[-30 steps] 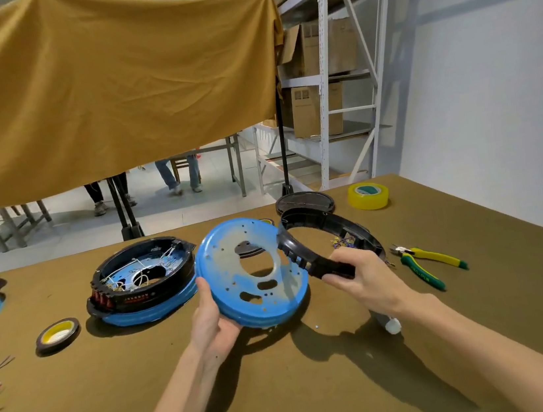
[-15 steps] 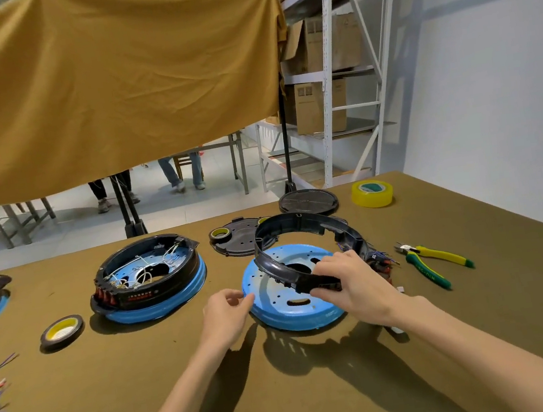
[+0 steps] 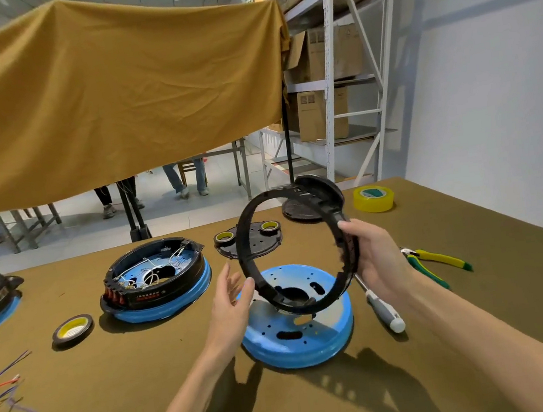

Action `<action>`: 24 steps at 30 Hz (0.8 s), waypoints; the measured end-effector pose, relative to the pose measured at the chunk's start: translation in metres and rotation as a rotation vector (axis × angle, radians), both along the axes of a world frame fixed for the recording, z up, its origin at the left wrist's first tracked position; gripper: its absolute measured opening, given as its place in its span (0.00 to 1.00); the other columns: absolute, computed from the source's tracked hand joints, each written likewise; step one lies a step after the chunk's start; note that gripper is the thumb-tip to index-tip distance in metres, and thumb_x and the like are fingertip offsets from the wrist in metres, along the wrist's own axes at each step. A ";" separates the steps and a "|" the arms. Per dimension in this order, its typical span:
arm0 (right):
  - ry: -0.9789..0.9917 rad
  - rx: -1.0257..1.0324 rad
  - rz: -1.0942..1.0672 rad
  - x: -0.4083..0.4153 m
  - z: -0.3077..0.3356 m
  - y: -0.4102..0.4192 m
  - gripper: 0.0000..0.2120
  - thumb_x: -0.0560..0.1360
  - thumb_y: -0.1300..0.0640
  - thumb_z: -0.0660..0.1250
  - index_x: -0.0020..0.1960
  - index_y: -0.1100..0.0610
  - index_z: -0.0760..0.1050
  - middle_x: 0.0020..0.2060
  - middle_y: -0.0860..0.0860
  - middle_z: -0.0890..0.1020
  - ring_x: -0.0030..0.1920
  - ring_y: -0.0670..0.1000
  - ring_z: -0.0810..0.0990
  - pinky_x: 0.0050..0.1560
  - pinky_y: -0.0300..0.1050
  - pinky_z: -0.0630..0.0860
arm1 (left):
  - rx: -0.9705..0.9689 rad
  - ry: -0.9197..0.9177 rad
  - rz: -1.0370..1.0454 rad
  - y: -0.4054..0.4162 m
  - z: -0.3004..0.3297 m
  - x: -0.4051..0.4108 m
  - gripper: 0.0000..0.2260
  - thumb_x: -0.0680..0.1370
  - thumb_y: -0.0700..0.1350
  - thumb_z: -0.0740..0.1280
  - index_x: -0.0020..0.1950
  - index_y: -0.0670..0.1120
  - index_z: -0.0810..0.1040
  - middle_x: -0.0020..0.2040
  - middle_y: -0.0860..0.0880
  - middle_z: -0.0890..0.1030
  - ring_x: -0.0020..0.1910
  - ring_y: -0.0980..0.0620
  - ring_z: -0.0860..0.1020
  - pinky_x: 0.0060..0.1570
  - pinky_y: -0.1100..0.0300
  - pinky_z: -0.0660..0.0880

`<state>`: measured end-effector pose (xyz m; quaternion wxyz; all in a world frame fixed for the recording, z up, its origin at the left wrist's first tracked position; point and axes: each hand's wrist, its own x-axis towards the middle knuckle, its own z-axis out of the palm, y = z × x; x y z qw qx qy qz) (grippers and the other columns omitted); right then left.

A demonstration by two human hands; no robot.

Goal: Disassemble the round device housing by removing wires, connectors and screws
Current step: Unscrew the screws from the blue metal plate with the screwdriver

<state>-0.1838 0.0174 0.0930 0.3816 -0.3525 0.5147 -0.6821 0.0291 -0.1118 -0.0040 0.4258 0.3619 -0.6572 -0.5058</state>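
- I am holding the black ring [image 3: 298,250] of the housing up in the middle of the frame with my right hand [image 3: 378,254], fingers wrapped shut around its right-hand rim, the ring standing tilted on edge above the surface [image 3: 487,333].
- My left hand [image 3: 231,301] is hanging open beside the ring's lower left edge, fingers spread and the thumb just at the rim; I cannot tell whether it is actually touching.
- The blue base plate [image 3: 299,335] is lying flat on the surface directly below the ring, clear of it and stripped of wires, as far as I can see.
- A second, unopened unit [image 3: 155,278], with white wires inside its black ring, is sitting in the left-centre of the frame.
- As I judge it, the step in hand is checking the freed ring and setting it aside, so I am planning to bring the left hand onto the rim opposite the right for a two-point hold.
- I am keeping the grip light, since a thin plastic hoop like this probably flexes and its tabs could snap.
- I am looking to turn it slowly for any leftover connector or screw along the inner face.
- The screwdriver [image 3: 382,308] and the cutters [image 3: 438,261] are lying to the right, near the plate, within easy reach.
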 end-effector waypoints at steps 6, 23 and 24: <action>-0.278 0.095 -0.075 -0.012 -0.016 0.005 0.17 0.72 0.43 0.76 0.46 0.54 0.76 0.35 0.50 0.72 0.32 0.49 0.68 0.38 0.45 0.69 | -0.142 -0.171 -0.024 0.011 -0.019 0.015 0.14 0.86 0.52 0.56 0.70 0.56 0.74 0.64 0.58 0.79 0.67 0.59 0.74 0.66 0.61 0.71; -0.744 0.301 -0.074 -0.016 -0.074 0.004 0.16 0.72 0.45 0.76 0.40 0.55 0.74 0.27 0.47 0.66 0.26 0.46 0.62 0.24 0.36 0.63 | -0.231 -0.447 0.052 0.003 -0.036 0.023 0.21 0.84 0.40 0.65 0.77 0.47 0.68 0.78 0.49 0.68 0.77 0.51 0.66 0.76 0.49 0.66; -0.738 0.299 -0.066 -0.013 -0.077 0.003 0.16 0.72 0.45 0.76 0.40 0.55 0.75 0.27 0.47 0.66 0.26 0.46 0.62 0.24 0.36 0.63 | -0.182 -0.374 0.098 0.004 -0.036 0.023 0.16 0.85 0.39 0.61 0.72 0.48 0.72 0.73 0.48 0.74 0.72 0.51 0.71 0.72 0.51 0.71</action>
